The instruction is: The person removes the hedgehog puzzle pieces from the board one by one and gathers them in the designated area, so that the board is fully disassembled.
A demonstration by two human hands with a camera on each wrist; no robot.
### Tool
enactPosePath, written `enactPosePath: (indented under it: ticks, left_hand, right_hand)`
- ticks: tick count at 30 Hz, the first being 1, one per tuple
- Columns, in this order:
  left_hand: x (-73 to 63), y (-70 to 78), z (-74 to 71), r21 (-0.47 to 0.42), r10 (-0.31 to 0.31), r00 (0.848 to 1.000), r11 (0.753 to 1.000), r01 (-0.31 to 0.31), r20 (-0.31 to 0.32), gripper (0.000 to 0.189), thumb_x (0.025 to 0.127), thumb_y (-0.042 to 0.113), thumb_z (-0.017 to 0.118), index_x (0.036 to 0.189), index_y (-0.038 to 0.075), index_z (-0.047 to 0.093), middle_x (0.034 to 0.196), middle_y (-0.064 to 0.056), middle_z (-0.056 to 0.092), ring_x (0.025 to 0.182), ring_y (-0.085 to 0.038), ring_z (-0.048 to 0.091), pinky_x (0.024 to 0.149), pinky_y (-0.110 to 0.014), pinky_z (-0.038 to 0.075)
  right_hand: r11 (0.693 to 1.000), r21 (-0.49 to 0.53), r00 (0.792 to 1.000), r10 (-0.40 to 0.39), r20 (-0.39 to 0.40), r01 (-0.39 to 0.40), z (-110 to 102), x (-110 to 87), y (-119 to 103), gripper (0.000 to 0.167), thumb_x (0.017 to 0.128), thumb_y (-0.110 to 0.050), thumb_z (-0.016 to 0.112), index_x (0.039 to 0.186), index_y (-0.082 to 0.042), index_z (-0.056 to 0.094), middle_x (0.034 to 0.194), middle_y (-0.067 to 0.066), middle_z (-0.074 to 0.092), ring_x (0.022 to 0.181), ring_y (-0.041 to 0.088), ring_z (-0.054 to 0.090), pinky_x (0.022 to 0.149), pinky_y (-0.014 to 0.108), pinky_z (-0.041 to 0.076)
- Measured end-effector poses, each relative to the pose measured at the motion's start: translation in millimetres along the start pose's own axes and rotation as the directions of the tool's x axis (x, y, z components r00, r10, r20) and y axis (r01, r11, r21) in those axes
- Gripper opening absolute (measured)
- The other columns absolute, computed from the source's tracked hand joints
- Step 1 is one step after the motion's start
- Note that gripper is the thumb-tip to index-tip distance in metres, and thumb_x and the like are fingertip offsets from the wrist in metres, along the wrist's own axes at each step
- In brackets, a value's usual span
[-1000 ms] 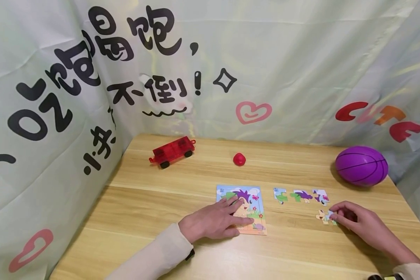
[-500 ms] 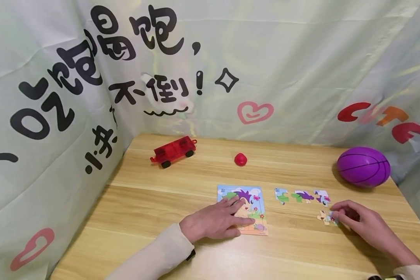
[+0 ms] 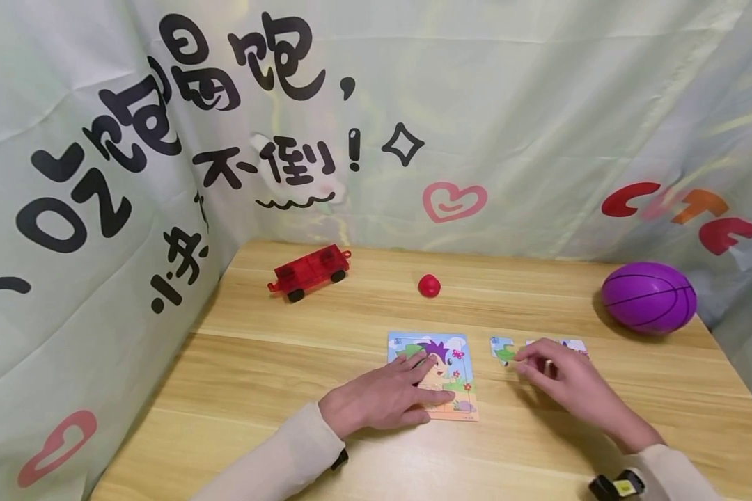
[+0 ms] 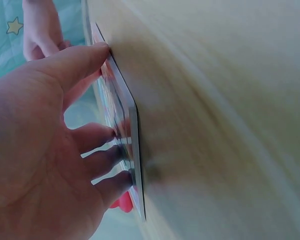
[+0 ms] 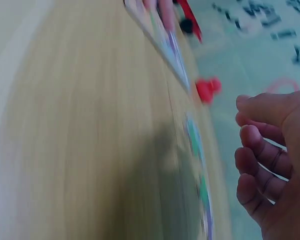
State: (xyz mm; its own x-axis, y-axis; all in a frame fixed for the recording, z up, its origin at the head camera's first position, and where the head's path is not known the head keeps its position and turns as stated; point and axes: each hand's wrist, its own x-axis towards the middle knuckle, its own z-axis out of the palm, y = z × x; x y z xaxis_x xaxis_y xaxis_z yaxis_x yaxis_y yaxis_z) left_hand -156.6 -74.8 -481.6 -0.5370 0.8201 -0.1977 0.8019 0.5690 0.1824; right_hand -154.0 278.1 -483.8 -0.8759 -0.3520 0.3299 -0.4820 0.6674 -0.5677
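Note:
A square cartoon puzzle board (image 3: pixel 462 358) lies flat on the table, showing a purple-haired figure. My left hand (image 3: pixel 382 398) rests over its left part with fingers spread; the left wrist view shows thumb and fingertips touching the board (image 4: pixel 121 95). To the right, my right hand (image 3: pixel 567 379) hovers just beside a blue-and-green puzzle piece (image 3: pixel 500 348). In the right wrist view its fingers (image 5: pixel 257 150) are loosely bent, with nothing seen between them. More loose puzzle pieces (image 3: pixel 575 344) stick out behind this hand, mostly covered by it.
On the wooden table (image 3: pixel 288 390) stand a red toy wagon (image 3: pixel 310 271) at the back left, a small red knob-like object (image 3: pixel 429 285) at the back centre, and a purple ball (image 3: pixel 648 298) at the right edge. A printed curtain (image 3: pixel 514 125) encloses the back.
My right hand has left the puzzle piece at the lower right and moved left towards the leftmost loose piece. The left hand stays on the board.

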Motion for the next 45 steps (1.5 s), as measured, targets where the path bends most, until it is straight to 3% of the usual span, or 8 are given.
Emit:
enactPosePath:
  ticks: [6, 11, 19, 29, 39, 45]
  left_hand:
    - [-1.2, -2.4, 3.7, 0.016, 0.016, 1.0, 1.0, -0.016, -0.021, 0.051, 0.117, 0.044, 0.046, 0.167, 0.045, 0.04, 0.182, -0.016, 0.021, 0.169, -0.034, 0.022, 0.136, -0.051, 0.028]
    - [-7.9, -5.5, 2.2, 0.0, 0.028, 0.999, 1.0, -0.028, -0.029, 0.052, 0.117, 0.045, 0.049, 0.167, 0.045, 0.04, 0.182, -0.017, 0.021, 0.17, -0.037, 0.018, 0.137, -0.047, 0.026]
    - [-22.8, -14.2, -0.6, -0.068, 0.003, 1.0, 0.998, -0.003, -0.002, 0.054, 0.115, 0.042, 0.053, 0.168, 0.041, 0.042, 0.181, -0.02, 0.021, 0.17, -0.039, 0.017, 0.137, -0.047, 0.026]
    - [-28.6, -19.3, 2.9, -0.091, 0.002, 1.0, 0.996, -0.002, -0.001, 0.054, 0.115, 0.044, 0.054, 0.168, 0.041, 0.042, 0.181, -0.019, 0.021, 0.169, -0.04, 0.018, 0.135, -0.046, 0.03]
    - [-26.7, -18.2, 1.3, -0.005, 0.003, 1.0, 1.0, -0.003, 0.015, 0.052, 0.116, 0.044, 0.051, 0.167, 0.045, 0.042, 0.18, -0.019, 0.023, 0.169, -0.039, 0.02, 0.136, -0.043, 0.027]
    - [-27.6, -16.8, 1.0, 0.004, 0.001, 1.0, 1.0, -0.002, 0.02, 0.051, 0.116, 0.042, 0.05, 0.167, 0.047, 0.041, 0.18, -0.02, 0.022, 0.169, -0.04, 0.019, 0.136, -0.045, 0.029]
  right_hand:
    - [0.997, 0.071, 0.989, -0.006, 0.145, -0.004, 34, 25.1, -27, 0.009, 0.1, -0.013, 0.08, 0.107, -0.017, 0.078, 0.085, -0.018, 0.061, 0.072, -0.002, 0.053, 0.061, 0.022, 0.049]
    - [0.995, 0.092, 0.971, 0.011, 0.238, -0.034, 54, 41.5, -41, 0.008, 0.102, -0.017, 0.079, 0.11, -0.018, 0.077, 0.087, -0.015, 0.06, 0.076, 0.001, 0.054, 0.066, 0.022, 0.051]
    - [0.995, 0.091, 0.952, 0.002, 0.308, -0.031, 72, 58.8, -47, 0.013, 0.104, -0.017, 0.077, 0.116, -0.015, 0.077, 0.093, -0.011, 0.063, 0.082, 0.001, 0.056, 0.072, 0.022, 0.053]
    - [0.998, 0.055, 0.948, 0.015, 0.318, -0.034, 81, 62.3, -46, 0.011, 0.102, -0.014, 0.079, 0.112, -0.015, 0.075, 0.092, -0.011, 0.063, 0.081, 0.001, 0.056, 0.072, 0.022, 0.054]
    - [0.998, 0.024, 0.949, 0.044, 0.313, -0.054, 86, 62.4, -50, 0.006, 0.103, -0.012, 0.077, 0.107, -0.015, 0.075, 0.089, -0.009, 0.061, 0.078, 0.004, 0.055, 0.069, 0.02, 0.053]
    - [0.999, 0.016, 0.955, 0.022, 0.294, -0.027, 88, 61.7, -50, 0.007, 0.101, -0.011, 0.077, 0.107, -0.014, 0.074, 0.09, -0.01, 0.061, 0.079, 0.004, 0.055, 0.068, 0.02, 0.054]
